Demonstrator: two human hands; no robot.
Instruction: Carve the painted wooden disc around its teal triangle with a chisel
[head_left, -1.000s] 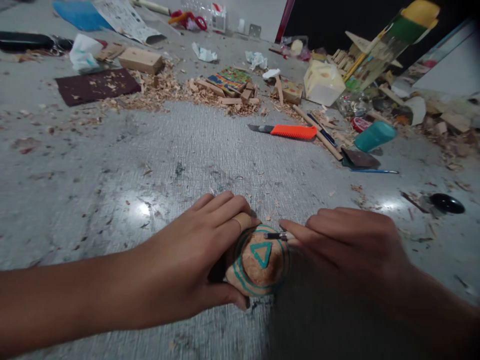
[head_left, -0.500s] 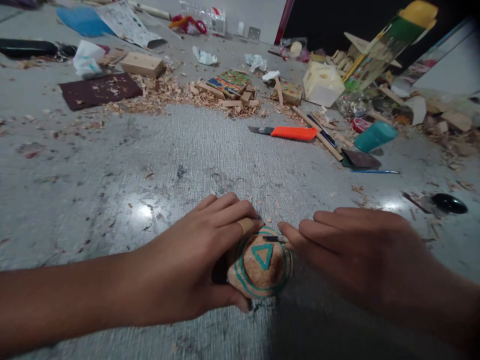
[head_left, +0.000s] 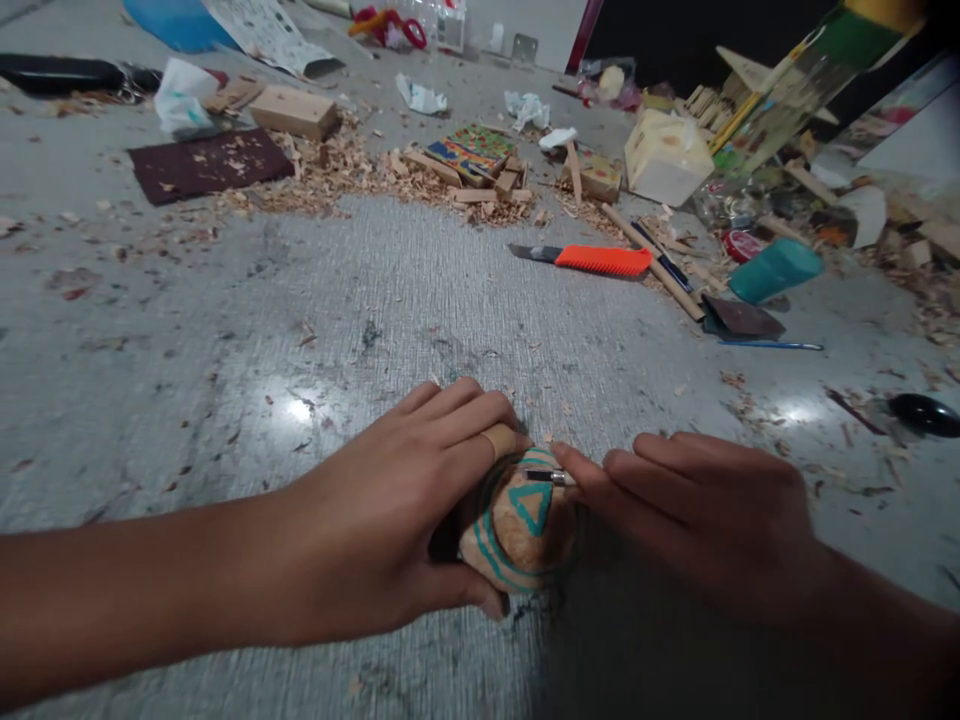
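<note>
In front of me on the table is a rounded wooden piece (head_left: 517, 545), light brown with teal rings painted around a raised dome and a teal triangle on top. My left hand (head_left: 442, 480) is closed around its left side, fingers at the far edge and thumb at the near edge. A tan band circles one of that hand's fingers. My right hand (head_left: 682, 490) pinches a small paintbrush (head_left: 541, 477) with dark bristles and a silver ferrule. The bristles lie over the dome just beyond the triangle; whether they touch it I cannot tell. My right fingers hide the brush's handle.
Beyond my hands lies an orange-handled knife (head_left: 604, 260). Wood shavings (head_left: 352, 165) spread across the back, around wooden blocks (head_left: 296, 110) and a dark red sheet (head_left: 210, 165). At the right are a teal container (head_left: 780, 270), a thin blue stick (head_left: 772, 345) and a black oval object (head_left: 924, 414).
The view has shifted, so the table items appear slightly farther right and higher. The brush tip has moved a little left relative to the triangle. Both hands keep their holds.
</note>
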